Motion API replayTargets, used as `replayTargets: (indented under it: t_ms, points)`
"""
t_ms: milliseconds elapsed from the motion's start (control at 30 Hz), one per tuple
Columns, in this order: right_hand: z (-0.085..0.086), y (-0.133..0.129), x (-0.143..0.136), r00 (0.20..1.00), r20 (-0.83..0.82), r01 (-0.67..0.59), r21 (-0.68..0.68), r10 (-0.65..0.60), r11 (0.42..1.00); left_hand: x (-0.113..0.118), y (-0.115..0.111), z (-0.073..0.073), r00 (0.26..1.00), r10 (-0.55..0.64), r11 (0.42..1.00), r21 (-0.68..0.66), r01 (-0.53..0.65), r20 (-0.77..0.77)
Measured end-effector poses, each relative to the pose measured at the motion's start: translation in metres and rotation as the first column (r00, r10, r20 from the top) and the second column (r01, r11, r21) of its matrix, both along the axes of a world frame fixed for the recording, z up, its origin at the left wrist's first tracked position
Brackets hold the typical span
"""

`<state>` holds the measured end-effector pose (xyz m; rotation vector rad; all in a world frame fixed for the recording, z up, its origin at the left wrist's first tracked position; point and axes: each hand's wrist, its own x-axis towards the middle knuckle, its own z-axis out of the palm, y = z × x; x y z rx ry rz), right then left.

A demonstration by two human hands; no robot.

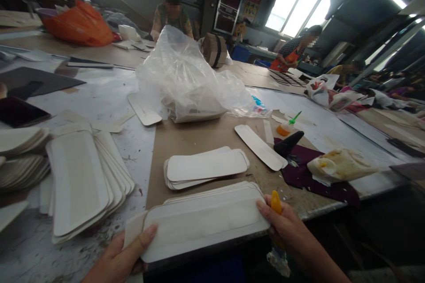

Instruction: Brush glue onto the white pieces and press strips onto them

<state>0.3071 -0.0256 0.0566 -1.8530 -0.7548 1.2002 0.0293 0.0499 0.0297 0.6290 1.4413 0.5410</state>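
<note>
Head view: the left hand grips the near-left end of a stack of long white card pieces, thumb pressed flat on the top sheet, the other fingers hidden beneath. The right hand holds the stack's right end, thumb on its top edge, and its fingers are closed around a yellow-handled tool that stands up between them. The stack lies level at the near edge of the tabletop, resting partly on a brown card sheet.

Just beyond it on the same brown sheet sits a second, smaller pile of white pieces. 1 single white strip lies tilted to the right of that pile, its far end near a black tool. A purple cloth lies under the black tool and under a pale crumpled bag. A small orange bottle with a green cap stands behind the black tool.

Left of the hands, a fanned heap of wider white panels covers the tabletop. A large clear plastic bag sits at the centre, with an orange bag far left. 2 other people work at the far side, well apart from the stack.
</note>
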Motion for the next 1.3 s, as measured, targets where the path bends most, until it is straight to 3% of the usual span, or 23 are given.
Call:
replayTargets:
  t_ms: [100,167,267,367,467,533,633,733,800,900,1000,1133,1300]
  points:
    - [-0.011,0.001,0.004,0.999,0.046,0.020,-0.021,-0.019,1.000,0.002,0.000,0.000,0.995,-0.081,0.991,0.106,0.087,-0.053]
    - [-0.019,0.003,0.010,0.979,0.203,0.007,0.010,-0.009,1.000,0.003,0.001,-0.001,0.971,-0.205,0.950,0.213,0.228,-0.126]
    - [-0.026,0.006,0.023,0.879,0.472,-0.074,0.000,0.066,0.997,0.004,0.005,-0.004,0.915,-0.345,0.878,0.274,0.393,-0.208]
    - [-0.030,0.007,0.039,0.772,0.604,-0.160,-0.114,0.196,0.981,0.002,0.008,-0.011,0.877,-0.409,0.837,0.278,0.471,-0.253]
    - [-0.028,0.007,0.057,0.674,0.701,-0.120,-0.204,0.231,0.972,-0.006,0.011,-0.016,0.829,-0.429,0.767,0.341,0.544,-0.359]
    - [-0.018,0.009,0.065,0.653,0.732,-0.064,-0.200,0.193,0.978,-0.013,0.015,-0.014,0.807,-0.387,0.741,0.370,0.560,-0.447]
    - [0.012,0.017,0.060,0.710,0.701,-0.028,-0.064,0.065,0.998,-0.018,0.028,-0.003,0.778,-0.302,0.701,0.424,0.573,-0.552]
    - [0.047,0.036,0.031,0.688,0.720,-0.012,0.141,-0.094,0.990,-0.011,0.046,0.004,0.810,-0.215,0.636,0.551,0.540,-0.546]
    - [0.060,0.054,0.005,0.705,0.695,-0.011,0.210,-0.141,0.978,-0.002,0.058,0.002,0.847,-0.205,0.602,0.619,0.504,-0.490]
    - [0.055,0.084,-0.029,0.869,0.490,-0.094,0.312,-0.075,0.945,0.011,0.071,-0.007,0.892,-0.191,0.631,0.645,0.432,-0.410]
    - [0.031,0.111,-0.049,0.967,0.249,-0.153,0.407,0.052,0.900,0.020,0.077,-0.014,0.937,-0.145,0.741,0.593,0.316,-0.318]
    - [0.007,0.132,-0.065,0.996,0.046,-0.090,0.369,0.079,0.925,0.026,0.081,-0.016,0.964,-0.145,0.811,0.532,0.244,-0.221]
    - [-0.002,0.138,-0.074,0.997,-0.030,-0.063,0.319,0.077,0.946,0.028,0.083,-0.019,0.974,-0.164,0.855,0.470,0.218,-0.153]
